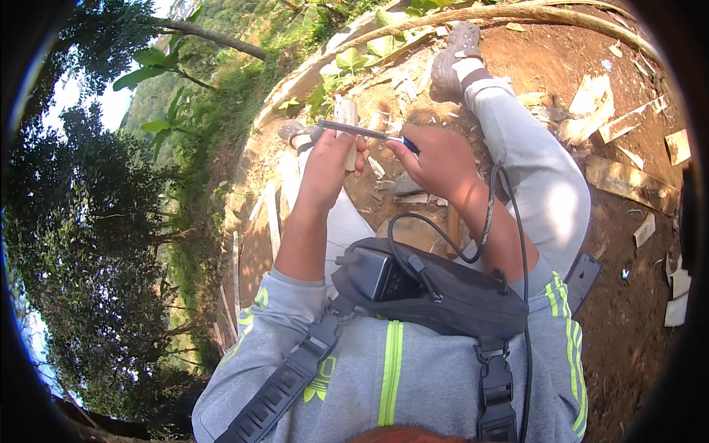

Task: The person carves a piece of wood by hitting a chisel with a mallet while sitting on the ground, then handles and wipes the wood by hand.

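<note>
The right hand (442, 159) is closed around the blue handle of a hand tool (362, 131) with a long, flat grey blade; knife or file, I cannot tell. The left hand (325, 168) grips a pale wooden piece (347, 111), which stands up between the knees, and the blade crosses in front of it; whether the edge bites is unclear.

Just below the forearms, a dark fabric pack (473, 295) lies across the body, with a glossy black box-shaped device (378, 273) set at its left end. A black cable (487, 232) loops above it. Beside the right hip is a smartphone (583, 277), its back bearing small markings. The grey sweatshirt (362, 369) has a lime-green zip and stripes, plus a lime emblem partly covered by a ridged strap (284, 387).

Beyond the light-grey trousers (528, 155) and textured rubber clog (452, 63), splintery wood offcuts (591, 107) and a rough plank (631, 182) lie on reddish soil (605, 325).
</note>
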`<state>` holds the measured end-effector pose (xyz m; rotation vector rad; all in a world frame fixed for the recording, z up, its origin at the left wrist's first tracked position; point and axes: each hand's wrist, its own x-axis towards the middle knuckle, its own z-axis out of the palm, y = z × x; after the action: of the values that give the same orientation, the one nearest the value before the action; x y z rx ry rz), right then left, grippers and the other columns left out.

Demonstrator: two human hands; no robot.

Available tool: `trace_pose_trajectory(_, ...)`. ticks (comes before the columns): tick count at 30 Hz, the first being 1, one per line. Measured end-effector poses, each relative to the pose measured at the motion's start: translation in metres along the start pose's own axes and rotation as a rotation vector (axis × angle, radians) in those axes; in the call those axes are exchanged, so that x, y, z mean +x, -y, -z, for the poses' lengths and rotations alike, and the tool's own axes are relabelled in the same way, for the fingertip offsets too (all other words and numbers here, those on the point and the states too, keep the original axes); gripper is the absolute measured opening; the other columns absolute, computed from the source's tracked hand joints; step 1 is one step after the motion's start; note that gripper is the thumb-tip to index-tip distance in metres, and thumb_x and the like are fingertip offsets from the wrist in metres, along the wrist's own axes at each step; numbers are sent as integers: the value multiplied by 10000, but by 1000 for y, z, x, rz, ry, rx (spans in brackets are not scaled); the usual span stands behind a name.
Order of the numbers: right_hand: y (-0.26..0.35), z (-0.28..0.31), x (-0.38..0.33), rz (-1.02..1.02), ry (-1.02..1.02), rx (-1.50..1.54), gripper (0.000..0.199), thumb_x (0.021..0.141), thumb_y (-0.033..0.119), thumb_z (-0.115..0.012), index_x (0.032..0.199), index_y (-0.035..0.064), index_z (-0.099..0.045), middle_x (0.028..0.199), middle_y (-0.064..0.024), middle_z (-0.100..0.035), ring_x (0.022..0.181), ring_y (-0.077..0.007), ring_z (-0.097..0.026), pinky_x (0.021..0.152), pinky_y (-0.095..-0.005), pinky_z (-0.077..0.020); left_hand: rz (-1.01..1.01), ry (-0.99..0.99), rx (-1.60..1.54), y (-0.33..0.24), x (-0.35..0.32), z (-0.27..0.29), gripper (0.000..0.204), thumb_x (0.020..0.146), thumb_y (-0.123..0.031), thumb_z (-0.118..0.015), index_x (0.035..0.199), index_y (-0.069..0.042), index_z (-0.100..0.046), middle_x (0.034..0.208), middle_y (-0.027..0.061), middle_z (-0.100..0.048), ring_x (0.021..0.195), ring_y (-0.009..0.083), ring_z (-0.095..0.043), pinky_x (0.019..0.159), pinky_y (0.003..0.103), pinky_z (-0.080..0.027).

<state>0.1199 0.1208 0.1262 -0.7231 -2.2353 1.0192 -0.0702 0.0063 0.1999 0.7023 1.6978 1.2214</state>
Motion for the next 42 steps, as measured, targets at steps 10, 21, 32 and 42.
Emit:
trace_pose_trajectory(10, -20, 10, 15, -327, 16, -48, 400, 1082, 455, -596, 1024, 81, -724, 871, -171, -727, 827, -392, -697, 742, -499, -532, 42, 42, 140, 8, -4, -3, 241, 1129, -276, -547, 1205, -48, -559, 879, 28, -597, 724, 115, -574, 640, 299, -488)
trace_pose_trajectory(21, -48, 8, -29, -489, 190, 129, 416, 1102, 250, -577, 1459, 37, -592, 891, -107, -675, 750, -210, -651, 794, -393, -553, 201, 89, 696, 152, 41, -11, 750, 988, -201, -641, 1621, 41, -319, 1251, 267, -712, 1086, 353, -751, 961, 456, -590)
trace_pose_trajectory(32, -1, -20, -102, -582, 531, -29, 464, 1097, 192, -524, 1545, 91, -582, 1219, -307, -730, 1125, -426, -723, 1006, -447, -545, 203, 220, 1038, 163, 26, -49, 833, 984, -384, -577, 1646, 36, -297, 1313, 317, -705, 1229, 445, -694, 1062, 529, -542)
trace_pose_trajectory(42, 0, -39, -91, -559, 578, -151, 486, 1103, 180, -509, 1579, 83, -537, 1314, -276, -714, 1250, -416, -679, 1069, -444, -520, 228, 194, 949, 176, 25, -51, 979, 931, -347, -606, 1689, 74, -150, 1347, 288, -703, 1218, 421, -708, 1046, 501, -555)
